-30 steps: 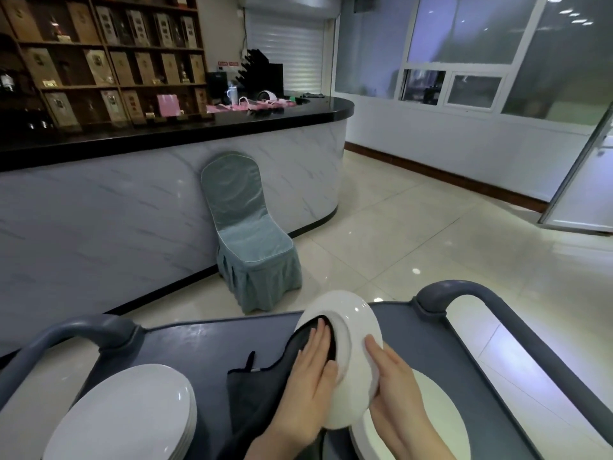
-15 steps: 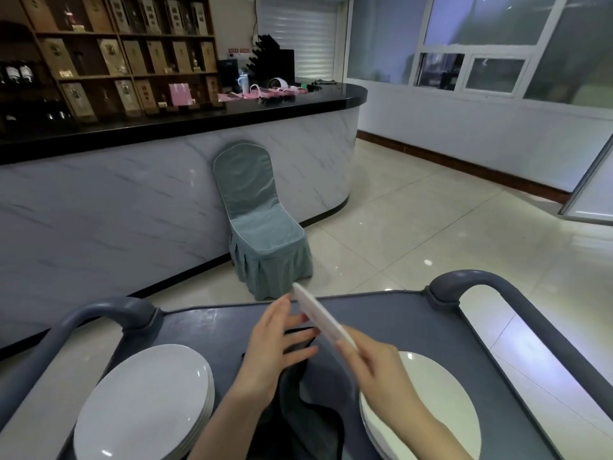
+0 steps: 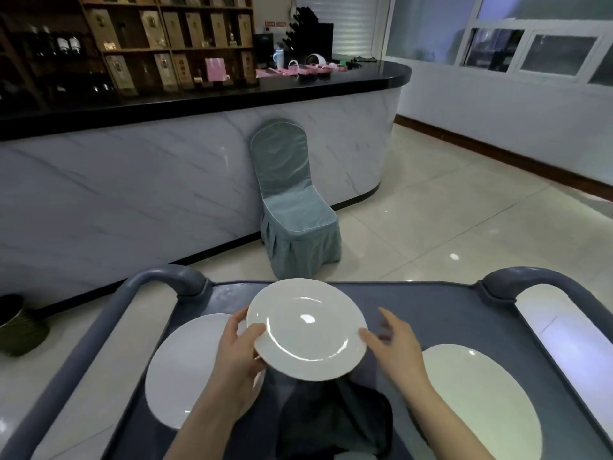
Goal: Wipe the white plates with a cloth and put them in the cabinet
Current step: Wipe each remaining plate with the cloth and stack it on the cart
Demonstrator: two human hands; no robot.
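A white plate [image 3: 306,328] is held face up, nearly level, above the grey cart top [image 3: 414,313]. My left hand [image 3: 240,351] grips its left rim, thumb on top and fingers underneath. My right hand [image 3: 393,338] is at the plate's right rim with its fingers spread; the thumb tip touches the edge. A dark cloth [image 3: 331,419] lies crumpled on the cart below the plate, between my forearms. A stack of white plates [image 3: 185,366] sits on the cart's left side. Another white plate stack [image 3: 477,396] sits on its right side.
The cart has raised grey handle bars at the left [image 3: 159,280] and right [image 3: 530,277]. Beyond it stands a covered teal chair [image 3: 292,207] against a marble-fronted counter [image 3: 149,180]. A dark green pot [image 3: 18,327] sits on the floor at left. Tiled floor stretches to the right.
The plate went from standing on edge against the cloth to lying flat and face up. My left hand left the cloth and took the plate's left rim; the cloth dropped onto the cart.
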